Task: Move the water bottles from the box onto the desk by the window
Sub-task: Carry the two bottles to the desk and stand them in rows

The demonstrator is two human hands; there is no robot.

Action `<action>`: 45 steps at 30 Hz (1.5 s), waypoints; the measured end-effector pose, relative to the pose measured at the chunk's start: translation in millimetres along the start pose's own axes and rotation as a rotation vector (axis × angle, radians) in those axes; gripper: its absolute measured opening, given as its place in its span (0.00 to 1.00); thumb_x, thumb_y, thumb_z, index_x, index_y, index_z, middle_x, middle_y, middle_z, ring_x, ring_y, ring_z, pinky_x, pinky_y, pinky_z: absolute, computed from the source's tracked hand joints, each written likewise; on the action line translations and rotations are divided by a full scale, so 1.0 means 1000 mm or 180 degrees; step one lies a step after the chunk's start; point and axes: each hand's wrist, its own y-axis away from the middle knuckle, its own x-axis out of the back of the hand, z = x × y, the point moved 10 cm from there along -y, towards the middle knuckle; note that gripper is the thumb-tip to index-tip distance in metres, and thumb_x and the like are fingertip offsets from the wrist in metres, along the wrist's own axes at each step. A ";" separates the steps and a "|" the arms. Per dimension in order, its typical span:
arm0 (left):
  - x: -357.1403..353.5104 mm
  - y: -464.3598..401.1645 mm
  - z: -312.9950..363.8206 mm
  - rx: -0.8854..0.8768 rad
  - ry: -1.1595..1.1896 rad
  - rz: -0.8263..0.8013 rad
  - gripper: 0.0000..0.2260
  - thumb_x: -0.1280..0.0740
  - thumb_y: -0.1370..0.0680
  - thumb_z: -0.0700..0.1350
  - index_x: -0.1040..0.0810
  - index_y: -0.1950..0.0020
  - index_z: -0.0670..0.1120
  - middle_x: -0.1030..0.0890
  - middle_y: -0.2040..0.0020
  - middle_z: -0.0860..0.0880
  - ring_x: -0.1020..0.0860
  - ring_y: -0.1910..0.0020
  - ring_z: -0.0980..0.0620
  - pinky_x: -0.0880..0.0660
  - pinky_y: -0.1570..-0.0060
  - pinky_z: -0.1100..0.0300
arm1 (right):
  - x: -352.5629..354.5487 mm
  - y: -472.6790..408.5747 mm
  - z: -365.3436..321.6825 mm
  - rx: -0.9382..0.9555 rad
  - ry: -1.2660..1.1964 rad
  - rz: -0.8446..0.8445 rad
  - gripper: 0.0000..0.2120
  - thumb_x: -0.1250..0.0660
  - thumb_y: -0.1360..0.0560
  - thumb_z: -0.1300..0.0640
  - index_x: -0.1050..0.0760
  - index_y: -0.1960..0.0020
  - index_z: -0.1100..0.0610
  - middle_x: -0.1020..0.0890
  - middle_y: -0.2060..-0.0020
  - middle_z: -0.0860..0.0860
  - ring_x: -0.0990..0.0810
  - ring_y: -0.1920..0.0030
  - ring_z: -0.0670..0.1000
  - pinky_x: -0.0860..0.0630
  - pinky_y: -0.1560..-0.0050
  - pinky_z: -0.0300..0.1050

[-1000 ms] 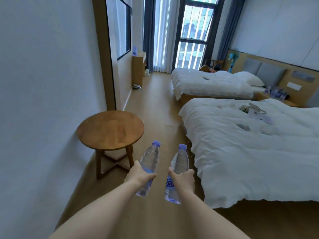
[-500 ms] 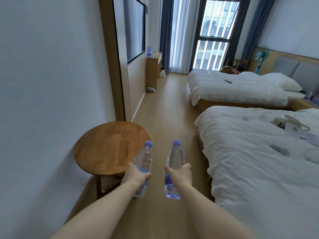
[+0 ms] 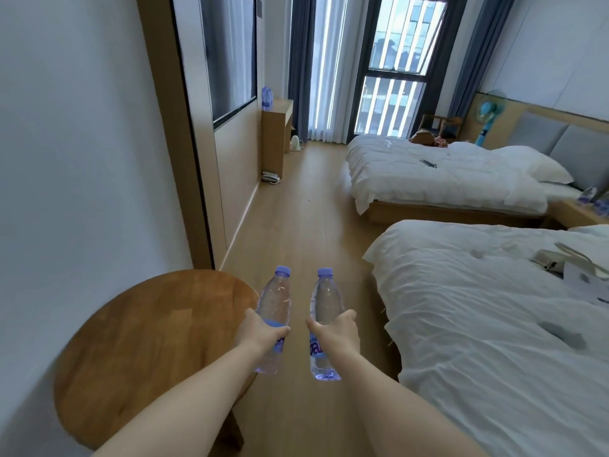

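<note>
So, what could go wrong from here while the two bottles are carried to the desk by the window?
1. The round wooden table sits close on the left; the left hand and its bottle may knock its edge.
2. The near bed narrows the aisle on the right.
3. The right hand has its grip on the other bottle at mid-body; either could slip.

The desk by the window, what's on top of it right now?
Water bottles with purple caps stand at the near end of the desk. From this angle, the rest of its top mostly can't be seen.
</note>
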 end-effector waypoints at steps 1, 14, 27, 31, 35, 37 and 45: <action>-0.002 -0.022 0.012 -0.0017 0.0008 -0.0032 0.27 0.23 0.33 0.50 0.35 0.44 0.44 0.24 0.50 0.46 0.23 0.52 0.47 0.24 0.50 0.53 | -0.001 -0.019 -0.009 -0.0015 -0.0014 0.0028 0.29 0.26 0.31 0.42 0.41 0.45 0.54 0.25 0.49 0.52 0.20 0.54 0.52 0.18 0.53 0.52; -0.061 -0.246 0.130 -0.0064 -0.0057 -0.0366 0.25 0.22 0.34 0.49 0.31 0.46 0.42 0.22 0.53 0.45 0.22 0.56 0.47 0.24 0.55 0.55 | 0.006 -0.239 -0.079 -0.0277 -0.0323 0.0234 0.29 0.26 0.31 0.42 0.40 0.44 0.54 0.24 0.48 0.52 0.20 0.53 0.52 0.19 0.51 0.52; -0.192 -0.487 0.288 -0.0020 0.0381 -0.0546 0.32 0.21 0.43 0.53 0.29 0.46 0.42 0.19 0.54 0.45 0.18 0.56 0.48 0.21 0.51 0.51 | 0.043 -0.547 -0.153 -0.0224 -0.0153 0.0156 0.27 0.27 0.31 0.44 0.39 0.44 0.55 0.24 0.50 0.52 0.20 0.55 0.52 0.19 0.53 0.52; -0.208 -0.563 0.323 -0.0004 0.0329 -0.0459 0.37 0.25 0.51 0.59 0.27 0.47 0.44 0.18 0.54 0.46 0.18 0.56 0.48 0.21 0.49 0.48 | 0.048 -0.622 -0.191 -0.0095 -0.0033 0.0046 0.28 0.28 0.30 0.43 0.42 0.46 0.55 0.26 0.49 0.51 0.22 0.53 0.52 0.22 0.55 0.49; -0.226 -0.650 0.340 0.0153 0.0437 -0.0378 0.36 0.24 0.51 0.61 0.25 0.48 0.46 0.17 0.55 0.47 0.17 0.58 0.48 0.20 0.50 0.48 | 0.040 -0.699 -0.219 -0.0070 0.0022 -0.0046 0.28 0.28 0.30 0.42 0.42 0.46 0.55 0.25 0.49 0.51 0.21 0.54 0.51 0.22 0.57 0.47; -0.230 -0.690 0.357 0.0172 0.0445 -0.0325 0.34 0.22 0.48 0.59 0.24 0.48 0.44 0.17 0.55 0.46 0.17 0.58 0.48 0.20 0.50 0.48 | 0.031 -0.742 -0.233 -0.0101 0.0023 -0.0093 0.29 0.28 0.30 0.41 0.40 0.45 0.56 0.24 0.50 0.52 0.20 0.55 0.52 0.21 0.57 0.48; -0.231 -0.866 0.454 0.0142 0.0489 -0.0253 0.32 0.20 0.44 0.55 0.30 0.48 0.43 0.20 0.52 0.45 0.20 0.54 0.45 0.23 0.46 0.49 | 0.009 -0.936 -0.328 -0.0065 0.0078 0.0057 0.29 0.27 0.30 0.41 0.39 0.45 0.57 0.23 0.50 0.53 0.20 0.53 0.54 0.22 0.55 0.50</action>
